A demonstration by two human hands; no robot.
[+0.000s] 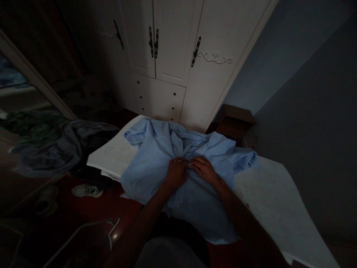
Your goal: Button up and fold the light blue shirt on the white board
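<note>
A light blue short-sleeved shirt (pixel 150 160) lies front side up across a white board (pixel 267 193), its collar pointing away from me and its lower edge hanging over the near side. Both hands meet at the button strip in the middle of the chest. My left hand (pixel 177 172) pinches the strip's edge, a ring on one finger. Close against it, my right hand (pixel 203 169) grips the other side of the front with bent fingers. The button between the fingertips is hidden. One button shows above the hands and another (pixel 178 205) below them.
A white wardrobe (pixel 167 44) with dark handles stands beyond the board. At the left are heaped clothes (pixel 64 145), a shoe (pixel 87 190) on the red floor and a white hanger (pixel 83 227). A small brown cabinet (pixel 235 119) stands by the wall at the right.
</note>
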